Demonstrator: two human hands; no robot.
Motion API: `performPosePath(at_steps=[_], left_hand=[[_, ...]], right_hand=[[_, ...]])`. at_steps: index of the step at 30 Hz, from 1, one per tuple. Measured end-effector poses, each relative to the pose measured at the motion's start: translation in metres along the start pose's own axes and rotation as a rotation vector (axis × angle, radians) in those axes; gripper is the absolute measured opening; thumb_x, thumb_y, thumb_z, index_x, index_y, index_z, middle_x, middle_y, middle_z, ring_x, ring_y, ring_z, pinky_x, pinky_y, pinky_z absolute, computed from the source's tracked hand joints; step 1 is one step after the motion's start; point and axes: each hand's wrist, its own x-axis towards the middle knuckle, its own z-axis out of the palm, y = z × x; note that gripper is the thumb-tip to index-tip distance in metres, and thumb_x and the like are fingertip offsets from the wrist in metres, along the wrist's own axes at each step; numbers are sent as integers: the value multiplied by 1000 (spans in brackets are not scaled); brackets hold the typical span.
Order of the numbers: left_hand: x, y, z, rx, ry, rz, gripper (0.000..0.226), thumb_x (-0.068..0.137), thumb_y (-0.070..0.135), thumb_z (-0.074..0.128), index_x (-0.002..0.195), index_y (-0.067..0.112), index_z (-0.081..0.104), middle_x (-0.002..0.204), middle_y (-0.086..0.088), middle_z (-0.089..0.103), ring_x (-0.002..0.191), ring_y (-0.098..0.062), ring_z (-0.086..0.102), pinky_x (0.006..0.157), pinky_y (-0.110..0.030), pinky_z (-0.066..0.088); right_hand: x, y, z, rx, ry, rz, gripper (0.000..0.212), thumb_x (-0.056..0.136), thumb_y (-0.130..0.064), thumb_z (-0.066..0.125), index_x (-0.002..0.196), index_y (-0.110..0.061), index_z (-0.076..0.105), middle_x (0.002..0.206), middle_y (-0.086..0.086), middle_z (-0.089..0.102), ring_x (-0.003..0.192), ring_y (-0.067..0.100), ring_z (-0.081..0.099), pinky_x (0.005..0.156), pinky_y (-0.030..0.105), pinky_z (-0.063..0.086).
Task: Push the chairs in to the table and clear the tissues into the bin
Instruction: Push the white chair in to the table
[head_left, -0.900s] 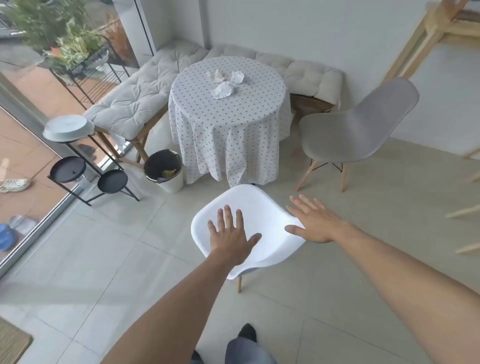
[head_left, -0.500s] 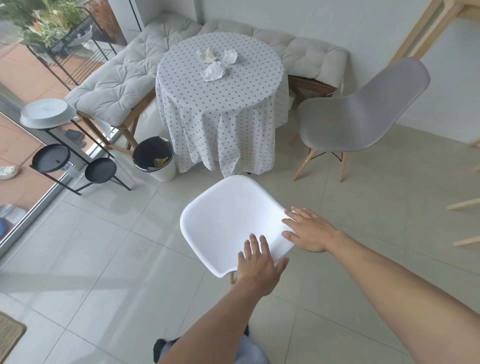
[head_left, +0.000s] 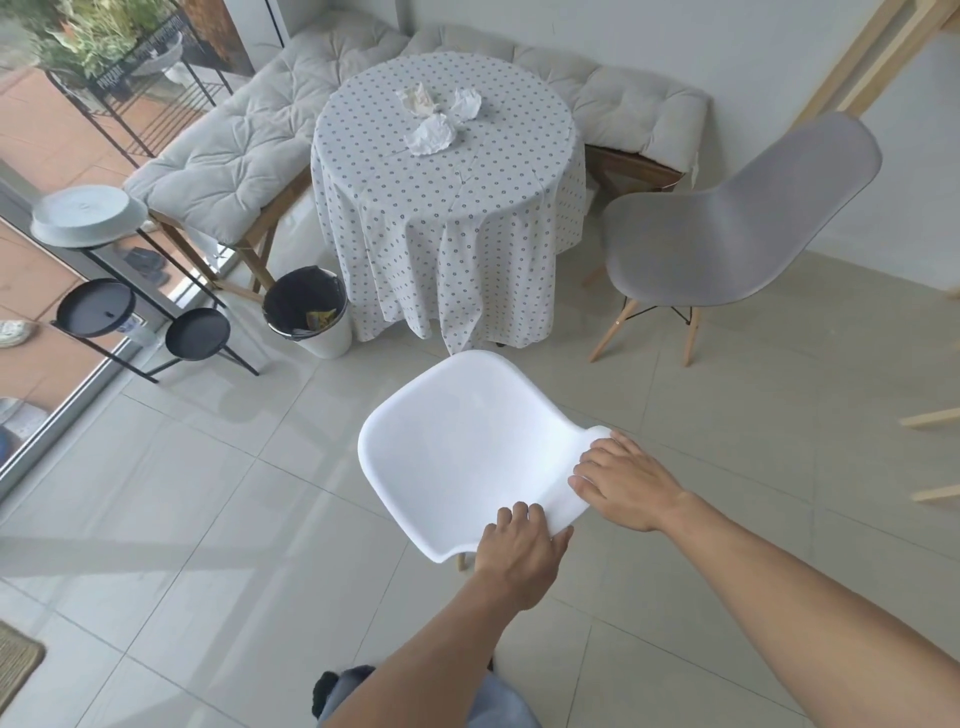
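Observation:
A white chair (head_left: 457, 447) stands in front of me, a short way back from the round table (head_left: 452, 208) with its dotted cloth. My left hand (head_left: 519, 556) grips the top edge of the chair's backrest, fingers curled over it. On the backrest's right corner my right hand (head_left: 626, 483) holds on too. Three crumpled tissues (head_left: 431, 135) lie on the tabletop. To the table's right a grey chair (head_left: 727, 234) stands pulled out and angled. The white bin (head_left: 311, 314) with a black liner sits on the floor left of the table.
A cushioned corner bench (head_left: 234, 156) wraps behind the table. A black plant stand (head_left: 119, 306) with round trays and a white dish stands at the left by the glass door. Wooden legs (head_left: 930, 452) show at the right edge. A mat corner (head_left: 15, 665) lies bottom left.
Both hands have slid back from the seat to the backrest's top edge and closed on it. The view has moved nearer the table.

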Motion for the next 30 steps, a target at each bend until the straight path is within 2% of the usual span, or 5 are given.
performPosePath(at_steps=[12,17,30], left_hand=[[0,-64,-26,40,23,40,53,108,58,25,115,11,50,115,-11,56,104,-34,52,90,-48,49],[2,-105,-44,84,53,58,48,108,55,27,118,12,48,114,-10,55,102,-33,52,87,-46,49],[38,-235,-125,198,-9,172,50,109,55,29,123,11,48,119,-11,54,108,-33,51,93,-43,46]], right_hand=[[28,-50,-7,21,102,36,48,108,-43,26,102,-20,68,113,-5,70,124,19,51,127,40,14],[52,-78,-16,74,79,37,52,109,-47,24,111,-20,69,119,-5,70,126,20,51,126,41,16],[136,-154,-55,216,25,117,54,108,-57,20,113,-25,64,123,-9,66,128,17,48,123,37,21]])
